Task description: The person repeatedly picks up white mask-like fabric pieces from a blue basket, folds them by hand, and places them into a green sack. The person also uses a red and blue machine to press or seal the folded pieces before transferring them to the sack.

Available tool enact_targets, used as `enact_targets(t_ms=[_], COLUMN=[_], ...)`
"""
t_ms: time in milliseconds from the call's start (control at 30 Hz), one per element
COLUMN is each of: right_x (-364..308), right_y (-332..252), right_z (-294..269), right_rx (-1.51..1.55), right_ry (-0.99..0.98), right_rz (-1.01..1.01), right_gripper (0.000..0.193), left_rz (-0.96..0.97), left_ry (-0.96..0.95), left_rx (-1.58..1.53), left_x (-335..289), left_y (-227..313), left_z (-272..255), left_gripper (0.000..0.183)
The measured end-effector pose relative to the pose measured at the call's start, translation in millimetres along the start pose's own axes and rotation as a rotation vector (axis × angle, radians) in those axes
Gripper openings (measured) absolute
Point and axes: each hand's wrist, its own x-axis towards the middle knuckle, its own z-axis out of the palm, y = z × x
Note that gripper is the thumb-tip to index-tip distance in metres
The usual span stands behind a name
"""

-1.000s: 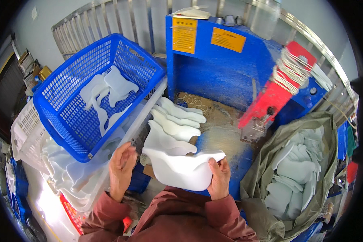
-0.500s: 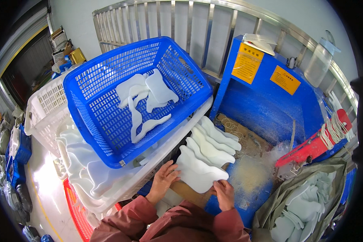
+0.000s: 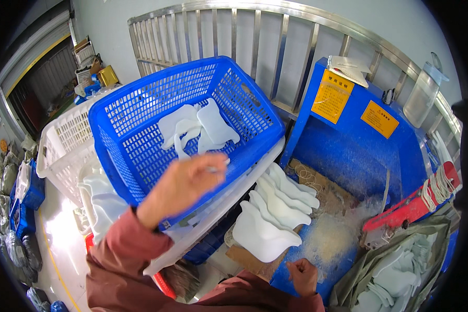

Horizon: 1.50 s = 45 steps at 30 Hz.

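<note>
My left hand is over the near rim of the blue basket. Its fingers are smeared by motion, so I cannot tell whether it holds anything. Behind it in the basket lie several flat white curved pieces; the hand covers part of them. My right hand is at the front of the blue work surface, fingers curled in, nothing visible in them. Just left of it rests a row of overlapping white wavy-edged pieces, which neither hand touches.
Under the blue basket stands a white crate with more white pieces. A blue machine housing with a red arm wound with cord stands right. An open sack of white pieces sits front right. Metal railing runs behind.
My left hand has left the row of white pieces and moved up and left over the basket. My right hand has let go of the nearest piece and drawn back toward me.
</note>
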Motion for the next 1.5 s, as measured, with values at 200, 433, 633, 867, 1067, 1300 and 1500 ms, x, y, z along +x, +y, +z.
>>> enact_targets(t_ms=[200,433,633,867,1067,1300,1500], right_x=[-2.6,-8.5,-9.5,-11.6,-12.0,-12.2,-10.8], right_y=[-10.3,8.9,15.4,44.1,62.0,30.4,3.4], right_z=[-13.9,-27.2,-40.4,-28.3,-26.6,-26.5,-10.6], right_rx=[-0.028,0.122,0.061,0.175,0.235,0.110,0.307], right_ry=[-0.105,-0.198,-0.154,-0.099,-0.138,-0.091,-0.175], right_rz=[0.049,-0.041,0.057,0.177,0.179,0.049,0.058], right_gripper=[0.023,0.024,0.026,0.024,0.024,0.020,0.026], left_rz=[-0.471,-0.680,-0.642,-0.614,-0.514,0.339,0.551], left_ry=[0.097,0.450,0.677,0.715,0.556,0.477,0.449], left_rx=[-0.147,-0.158,-0.203,-0.311,0.126,1.001,0.856], left_x=[148.1,211.0,241.1,255.7,251.9,206.1,128.5], left_y=[-94.9,-267.9,-320.1,-320.8,-283.9,-177.3,-80.9], left_z=[-36.5,10.5,32.8,35.9,55.5,18.4,5.5], left_gripper=[0.066,0.086,0.085,0.058,0.028,0.014,0.024])
